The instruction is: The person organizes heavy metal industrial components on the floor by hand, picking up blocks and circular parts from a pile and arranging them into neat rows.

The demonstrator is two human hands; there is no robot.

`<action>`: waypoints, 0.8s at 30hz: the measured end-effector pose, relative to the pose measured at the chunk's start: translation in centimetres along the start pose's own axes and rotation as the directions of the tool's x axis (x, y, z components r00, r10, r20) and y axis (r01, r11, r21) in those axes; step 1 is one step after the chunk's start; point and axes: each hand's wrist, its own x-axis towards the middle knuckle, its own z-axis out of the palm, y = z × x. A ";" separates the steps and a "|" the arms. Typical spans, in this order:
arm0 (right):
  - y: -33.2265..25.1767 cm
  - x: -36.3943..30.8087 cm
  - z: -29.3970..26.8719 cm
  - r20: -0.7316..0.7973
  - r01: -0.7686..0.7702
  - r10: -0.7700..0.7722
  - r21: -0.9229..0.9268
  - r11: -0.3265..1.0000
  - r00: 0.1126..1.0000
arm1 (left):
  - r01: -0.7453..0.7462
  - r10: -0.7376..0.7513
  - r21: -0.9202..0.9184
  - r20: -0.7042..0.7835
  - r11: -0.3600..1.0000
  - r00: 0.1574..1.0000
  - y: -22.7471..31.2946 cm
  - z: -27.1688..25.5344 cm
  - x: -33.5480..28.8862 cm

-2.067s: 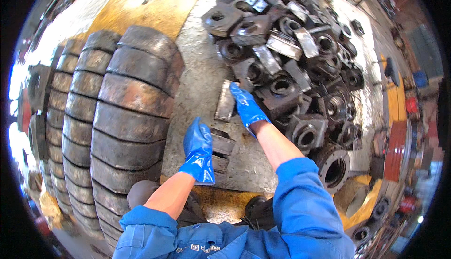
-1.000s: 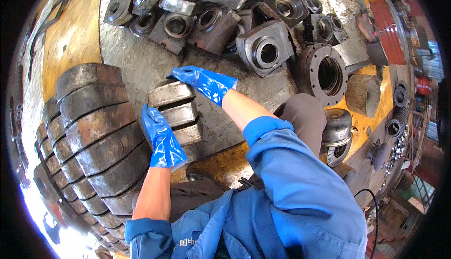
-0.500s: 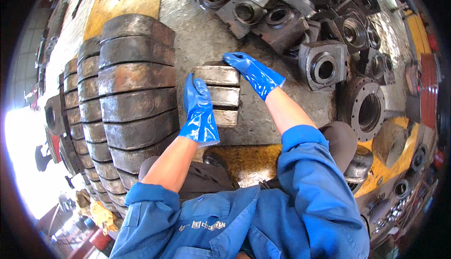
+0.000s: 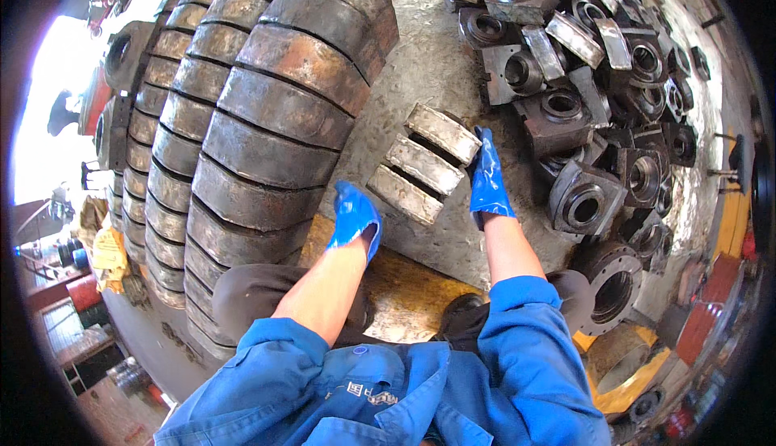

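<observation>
Blue-gloved right hand point(image 4: 489, 177), fingers straightened, extends beside three silvery rectangular metal blocks point(image 4: 426, 166); blue-gloved left hand point(image 4: 354, 215), finger spread unclear, tilts far-left.

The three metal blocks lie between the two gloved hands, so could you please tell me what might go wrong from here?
The right hand is right by the end of the farthest block, so it might get pinched if that block shifts. The three metal blocks have gaps between them, which could also pinch. The heap of metal parts lies at mixed tilts, so a bumped piece might slide.
</observation>
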 end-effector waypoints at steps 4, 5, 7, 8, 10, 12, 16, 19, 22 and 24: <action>-0.3 -1.1 1.0 -0.014 0.006 -0.006 -0.038 0.999 1.000 | -0.058 -0.092 0.280 0.495 0.958 0.864 -7.9 -2.5 -0.2; -0.3 -1.6 1.4 -0.013 0.004 -0.004 -0.025 1.000 1.000 | -0.260 -0.023 0.345 0.640 0.902 0.768 -8.9 -1.7 -0.9; 0.4 -0.3 -0.3 0.011 -0.014 0.013 0.058 0.998 1.000 | -0.725 0.164 0.385 0.812 0.571 0.560 -9.3 1.0 -3.1; 0.6 -0.4 -0.1 0.012 -0.035 0.034 0.062 0.997 0.999 | -0.873 0.225 0.365 0.866 0.322 0.446 -9.1 1.9 -4.0; 0.5 -1.1 0.3 0.014 -0.078 0.077 0.069 0.995 0.997 | -0.934 0.323 0.215 0.896 0.284 0.305 -9.7 2.4 -3.5; -0.6 -2.0 1.0 0.070 -0.120 0.116 0.044 0.992 0.991 | -0.962 0.330 0.244 0.904 0.123 0.271 -9.8 1.2 -4.0; -2.3 -4.8 3.6 0.027 -0.019 0.024 -0.155 0.988 0.999 | -0.917 0.309 0.314 0.922 -0.247 0.232 -8.6 1.1 -5.1; -2.6 -4.6 3.6 0.031 0.010 -0.005 -0.165 0.986 0.999 | -0.768 0.281 0.255 0.954 -0.587 0.102 -7.3 2.0 -5.8; -1.9 -3.4 4.9 -0.031 0.007 -0.009 -0.076 0.997 0.999 | -0.891 0.336 0.323 0.917 -0.318 0.213 -7.9 2.1 -4.7; -2.0 -3.2 6.2 0.000 -0.021 0.021 -0.079 0.997 1.000 | -0.914 0.379 0.370 0.880 -0.166 0.287 -8.1 2.3 -3.6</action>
